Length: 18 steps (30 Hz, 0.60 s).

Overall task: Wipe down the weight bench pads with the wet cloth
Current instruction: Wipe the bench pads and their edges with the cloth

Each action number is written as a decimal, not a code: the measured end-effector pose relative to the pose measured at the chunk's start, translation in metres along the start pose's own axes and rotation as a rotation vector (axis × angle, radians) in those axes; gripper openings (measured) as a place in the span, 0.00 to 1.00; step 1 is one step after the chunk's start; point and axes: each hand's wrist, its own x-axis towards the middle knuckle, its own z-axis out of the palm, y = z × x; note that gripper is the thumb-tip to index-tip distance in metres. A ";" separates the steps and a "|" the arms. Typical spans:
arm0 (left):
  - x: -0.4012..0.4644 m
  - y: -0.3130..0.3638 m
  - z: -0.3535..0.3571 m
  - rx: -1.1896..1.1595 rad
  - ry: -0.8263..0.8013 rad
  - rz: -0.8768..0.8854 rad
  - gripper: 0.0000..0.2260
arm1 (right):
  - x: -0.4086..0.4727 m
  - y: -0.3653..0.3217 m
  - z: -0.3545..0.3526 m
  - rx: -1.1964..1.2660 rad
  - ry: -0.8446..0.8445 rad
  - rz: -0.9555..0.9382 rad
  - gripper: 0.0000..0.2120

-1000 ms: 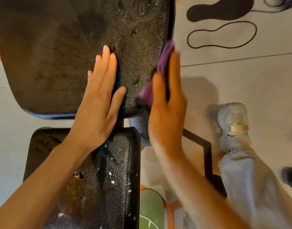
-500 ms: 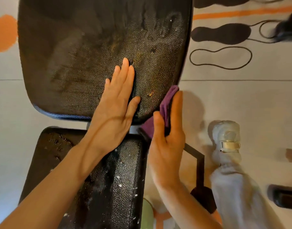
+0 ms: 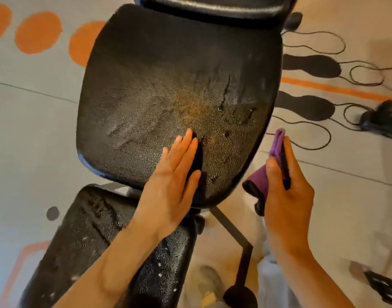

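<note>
At centre frame, your flat, open left hand (image 3: 170,183) still braces the back pad (image 3: 159,85). Your right hand (image 3: 288,192), gripping the purple cloth (image 3: 260,177), has lifted off its right edge; that edge pass looks finished.

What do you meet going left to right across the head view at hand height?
Back pad → left hand, flat on that pad → purple cloth → right hand gripping the cloth, off the pad's right edge → floor footprint markings.
</note>
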 end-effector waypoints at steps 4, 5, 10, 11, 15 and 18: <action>0.006 0.009 -0.008 0.001 0.030 -0.103 0.26 | 0.012 -0.033 -0.008 -0.082 -0.127 -0.054 0.23; 0.008 0.011 -0.010 -0.007 0.043 -0.128 0.26 | 0.016 -0.040 -0.008 -0.097 -0.162 -0.057 0.24; 0.025 0.026 -0.023 -0.039 0.107 -0.263 0.27 | 0.046 -0.066 -0.007 -0.162 -0.354 -0.054 0.24; 0.028 0.029 -0.026 -0.043 0.123 -0.290 0.27 | 0.052 -0.071 -0.007 -0.185 -0.397 -0.055 0.24; 0.039 0.041 -0.041 -0.095 0.182 -0.398 0.27 | 0.077 -0.093 -0.005 -0.301 -0.573 -0.076 0.24; 0.046 0.048 -0.051 -0.092 0.220 -0.481 0.26 | 0.091 -0.108 -0.001 -0.355 -0.674 -0.142 0.22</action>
